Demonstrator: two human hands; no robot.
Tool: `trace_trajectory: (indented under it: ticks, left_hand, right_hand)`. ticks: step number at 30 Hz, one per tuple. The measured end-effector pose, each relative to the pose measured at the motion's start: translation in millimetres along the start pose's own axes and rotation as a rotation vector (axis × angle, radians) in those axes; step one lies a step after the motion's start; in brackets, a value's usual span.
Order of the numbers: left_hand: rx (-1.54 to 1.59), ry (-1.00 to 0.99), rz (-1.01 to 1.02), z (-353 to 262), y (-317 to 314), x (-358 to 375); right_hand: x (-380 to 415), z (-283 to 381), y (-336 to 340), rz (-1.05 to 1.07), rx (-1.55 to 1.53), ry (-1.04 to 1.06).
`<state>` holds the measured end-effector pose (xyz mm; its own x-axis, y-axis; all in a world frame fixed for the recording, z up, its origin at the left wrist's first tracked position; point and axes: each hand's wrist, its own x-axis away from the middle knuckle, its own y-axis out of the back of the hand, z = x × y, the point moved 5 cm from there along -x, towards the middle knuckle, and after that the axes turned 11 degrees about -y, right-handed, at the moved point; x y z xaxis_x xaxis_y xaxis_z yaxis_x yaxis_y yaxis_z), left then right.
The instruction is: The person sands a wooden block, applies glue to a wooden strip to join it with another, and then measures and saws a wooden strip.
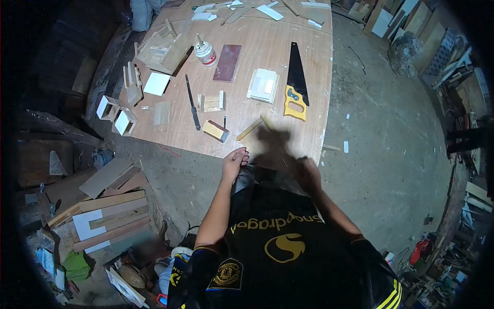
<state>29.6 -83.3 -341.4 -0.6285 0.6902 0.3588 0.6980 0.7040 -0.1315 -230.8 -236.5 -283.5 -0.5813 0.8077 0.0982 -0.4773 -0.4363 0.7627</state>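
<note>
My left hand (235, 162) is at the table's near edge with its fingers curled in. Whether anything small sits between the fingertips is hidden. To the right, my right hand (309, 174) hangs by the same edge in dark shadow, and its fingers do not show clearly. Just beyond my left hand lies a thin wooden strip (249, 131), meeting another piece at an angle. A yellowish block with a dark end (215, 131) rests to its left. A small wooden frame-like piece (211, 102) is farther back, beside a long dark file-like tool (192, 103).
On the table (314, 51) are a yellow-handled handsaw (296, 85), stacked white pieces (263, 85), a reddish-brown sheet (227, 63), a white jar (205, 53) and wooden assemblies (164, 51). Scrap boards (110, 216) lie on the floor at left. More clutter lines the right side.
</note>
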Motion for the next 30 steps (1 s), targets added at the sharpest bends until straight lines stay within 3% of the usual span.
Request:
trace_trajectory:
  ticks: [2,3,5,8,11,15,17,20,27,30]
  left_hand:
    - [0.015,0.001,-0.033,8.0,-5.8,-4.1]
    - [0.024,0.001,-0.067,12.6,-5.5,-6.1]
    - [0.002,0.014,-0.092,14.0,-5.6,-8.4]
    - [-0.001,0.016,-0.134,17.1,-4.1,-11.2]
    - [-0.009,0.012,-0.156,20.6,-1.1,-18.3]
    - [-0.119,0.032,-0.148,23.1,-0.7,-27.8]
    - [-0.128,0.035,-0.169,21.0,-2.9,-28.4]
    - [-0.198,0.013,-0.176,21.6,-4.2,-31.0]
    - [-0.223,0.023,-0.158,21.1,-8.3,-36.5]
    - [-0.208,0.001,-0.144,26.2,-7.5,-39.9]
  right_hand:
    - [26.3,16.8,-6.8,-0.047,-0.133,0.224]
    - [33.7,17.2,-11.1,-0.044,-0.132,0.222]
    - [43.7,4.9,-29.6,0.171,-0.266,-0.062]
    - [53.4,7.6,-47.7,0.301,-0.042,0.066]
    - [55.1,-7.6,-67.6,0.33,-0.055,-0.064]
    - [55.2,-1.1,-66.6,0.271,-0.024,-0.031]
    - [52.3,16.3,-50.8,0.086,-0.092,0.062]
    - [53.5,6.6,-64.1,0.092,-0.029,0.16]
    - [52.3,-4.7,-70.1,0.093,-0.002,0.149]
    - [46.0,9.9,-50.3,0.135,-0.094,0.016]
